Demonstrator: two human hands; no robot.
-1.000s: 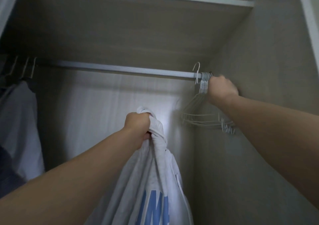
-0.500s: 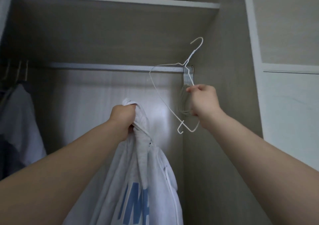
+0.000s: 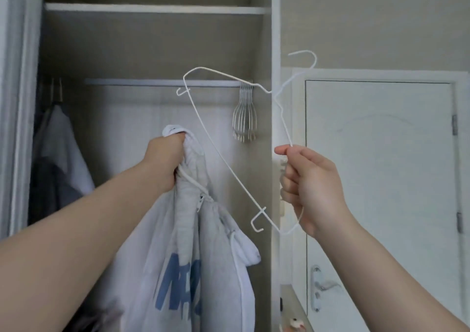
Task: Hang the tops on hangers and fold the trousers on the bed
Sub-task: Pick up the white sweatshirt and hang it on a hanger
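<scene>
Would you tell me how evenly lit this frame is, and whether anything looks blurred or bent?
Head view: the door is bright, the hung clothes at left sit in shadow; the white hanger in the right hand is sharp, the spare hangers softer; the wardrobe frame at left leans, wide-angle distortion.

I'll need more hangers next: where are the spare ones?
Head view: the spare hangers hang bunched on the rail, far right, beside the wardrobe's right wall.

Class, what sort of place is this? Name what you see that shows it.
Probably a bedroom, facing an open wardrobe: a hanging rail with spare wire hangers at its right end, clothes hanging at its left, and a white door alongside.
</scene>
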